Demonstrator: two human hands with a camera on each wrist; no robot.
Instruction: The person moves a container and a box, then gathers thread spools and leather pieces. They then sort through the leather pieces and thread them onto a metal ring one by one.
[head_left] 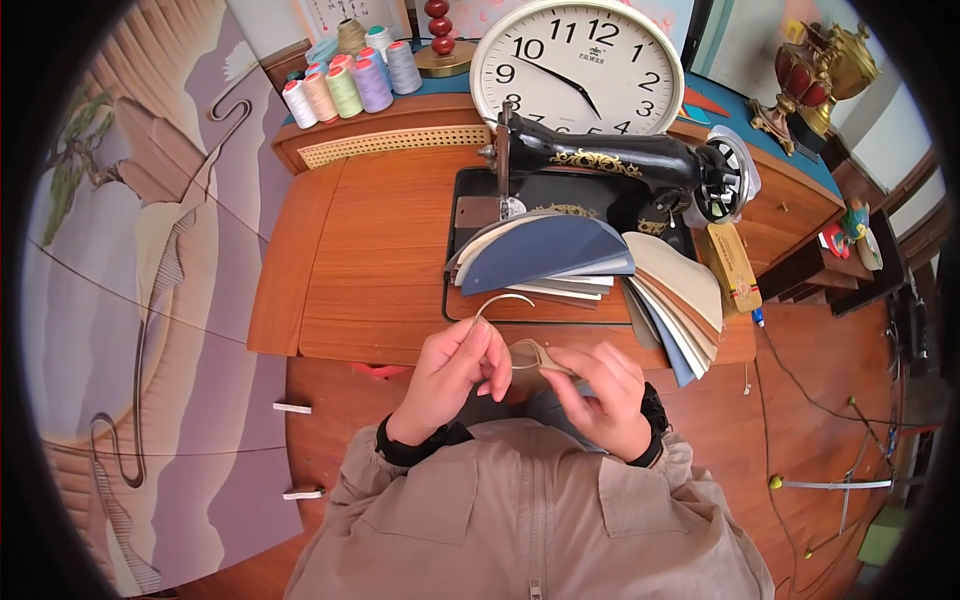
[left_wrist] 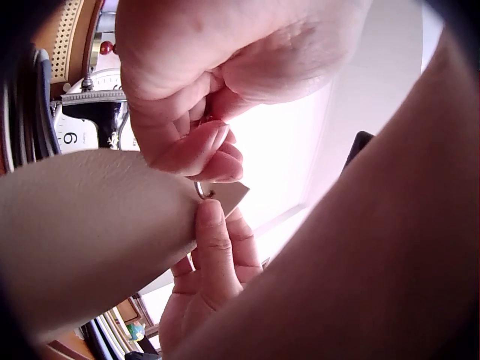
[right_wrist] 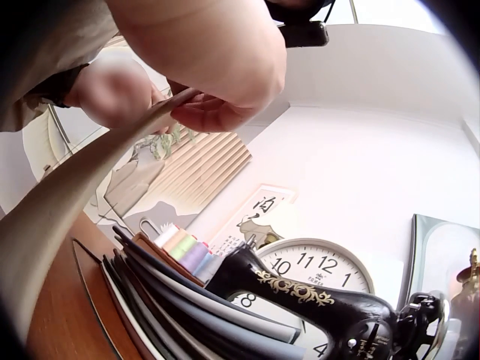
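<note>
A thin beige curved sheet (head_left: pixel 507 298) rises from the fingertips of my left hand (head_left: pixel 450 375), seen nearly edge-on. My right hand (head_left: pixel 603 395) pinches a beige end (head_left: pixel 548 362) beside a small loop. In the left wrist view the beige sheet (left_wrist: pixel 97 217) tapers to a corner, where a small curved metal piece (left_wrist: pixel 200 190) shows; the right thumb presses there, and the curled left fingers meet the edge just above. The right wrist view has the right hand (right_wrist: pixel 214 64) gripping the sheet (right_wrist: pixel 75 176), the left hand (right_wrist: pixel 116 94) blurred behind.
A black sewing machine (head_left: pixel 610 165) stands on the wooden table (head_left: pixel 370 240), with fanned swatches (head_left: pixel 545 250) before it. Behind are a wall clock (head_left: pixel 575 65) and thread spools (head_left: pixel 345 90). A yellow box (head_left: pixel 733 265) lies right; a painted panel (head_left: pixel 215 400) stands left.
</note>
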